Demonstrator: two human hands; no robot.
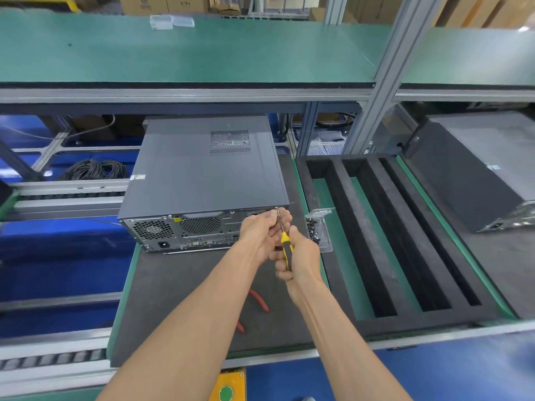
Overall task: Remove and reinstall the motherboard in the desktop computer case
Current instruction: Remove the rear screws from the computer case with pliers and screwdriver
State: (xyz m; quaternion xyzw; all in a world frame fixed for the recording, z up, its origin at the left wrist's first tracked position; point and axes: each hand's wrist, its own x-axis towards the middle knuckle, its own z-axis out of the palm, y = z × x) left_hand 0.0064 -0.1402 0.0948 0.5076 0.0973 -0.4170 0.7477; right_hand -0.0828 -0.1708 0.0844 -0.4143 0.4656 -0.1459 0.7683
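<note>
We are seeing a black foam tray (373, 227) with long slots lying on the green mat to the right. Behind it, a second dark computer case (469, 175) is lying on its side. Red-handled pliers (260, 303) are resting on the dark pad (179, 287) near us. A coil of black cables (95, 168) is sitting at the left, beyond the conveyor rollers (52, 360). Cardboard boxes (150, 3) are standing behind the green upper shelf (185, 50).

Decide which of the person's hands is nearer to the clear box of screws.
Right. The right hand, gripping the screwdriver, sits just beside the clear box of screws; the left hand lies farther left, at the case's rear.
</note>
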